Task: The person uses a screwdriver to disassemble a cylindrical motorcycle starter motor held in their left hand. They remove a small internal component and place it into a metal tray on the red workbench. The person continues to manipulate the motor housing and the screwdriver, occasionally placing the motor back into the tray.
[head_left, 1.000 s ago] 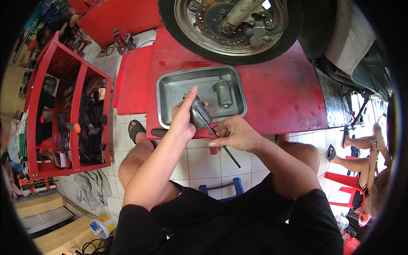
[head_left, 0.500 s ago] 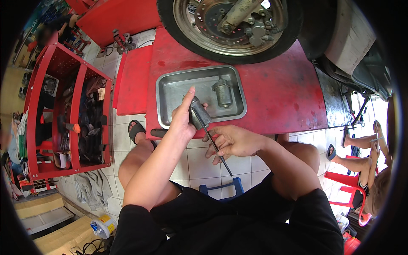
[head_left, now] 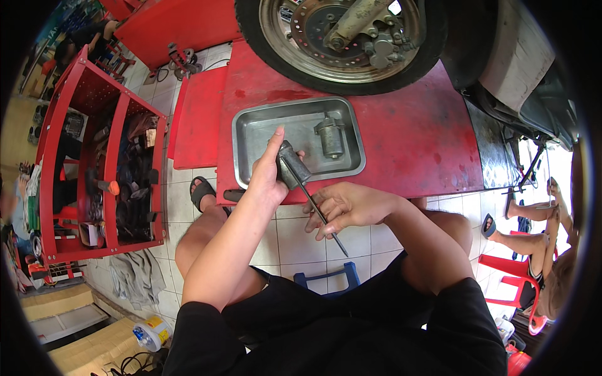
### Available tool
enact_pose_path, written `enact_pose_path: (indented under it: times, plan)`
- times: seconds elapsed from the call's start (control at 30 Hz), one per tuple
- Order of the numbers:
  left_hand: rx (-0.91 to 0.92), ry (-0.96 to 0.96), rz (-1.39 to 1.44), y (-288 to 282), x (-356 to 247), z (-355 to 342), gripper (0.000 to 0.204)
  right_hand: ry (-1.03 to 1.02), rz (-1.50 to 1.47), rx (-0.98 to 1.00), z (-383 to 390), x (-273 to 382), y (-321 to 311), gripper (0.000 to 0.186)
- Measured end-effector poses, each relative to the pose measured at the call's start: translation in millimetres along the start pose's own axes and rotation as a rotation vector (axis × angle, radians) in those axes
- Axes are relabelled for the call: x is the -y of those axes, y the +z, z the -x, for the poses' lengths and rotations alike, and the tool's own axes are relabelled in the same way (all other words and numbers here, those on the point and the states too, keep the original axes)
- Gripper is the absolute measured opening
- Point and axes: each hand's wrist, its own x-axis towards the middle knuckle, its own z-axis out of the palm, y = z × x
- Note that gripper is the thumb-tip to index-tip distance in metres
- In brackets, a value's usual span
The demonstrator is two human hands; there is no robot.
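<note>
Above the near edge of a metal tray, my left hand is closed around a grey metal cylinder, thumb pointing up along its side. A long thin dark rod, like a screwdriver shaft, slants across the cylinder's face and down to the right. Its upper end lies against the cylinder; its lower tip hangs free above my lap. My right hand holds the rod loosely between thumb and fingers. In the tray's right half lies a small metal motor, touched by neither hand.
The tray rests on a red bench, below a motorcycle wheel. A red shelf unit full of parts stands left. Between my legs is a blue stool. Another person's legs and a red chair show at right.
The rod's lower tip has swung slightly right and up, and the fingers of my right hand have shifted a little around it. My left hand and the cylinder stay nearly still.
</note>
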Motion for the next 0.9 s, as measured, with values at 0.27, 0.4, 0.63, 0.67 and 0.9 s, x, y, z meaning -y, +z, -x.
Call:
enact_pose_path:
  times: [0.27, 0.4, 0.63, 0.67, 0.9]
  plan:
    - [0.009, 0.004, 0.008, 1.6, -0.3, 2.9, 0.054, 0.123, 0.259, -0.021, -0.8, 9.4, -6.4, 0.049]
    - [-0.010, 0.004, 0.015, -0.3, -1.1, -0.7, 0.054, 0.054, 0.124, -0.014, -1.2, 4.9, -2.0, 0.048]
    - [-0.004, 0.002, 0.005, 0.8, -0.9, 1.4, 0.053, 0.106, 0.135, 0.046, 0.7, 2.9, -11.3, 0.047]
    - [-0.002, 0.005, 0.005, 1.0, -0.7, 1.5, 0.053, 0.123, 0.144, 0.047, -0.6, 1.7, -12.6, 0.047]
    - [0.010, 0.003, 0.030, -2.1, -2.4, -1.4, 0.053, 0.085, -0.079, -0.013, -2.2, 1.8, -5.9, 0.047]
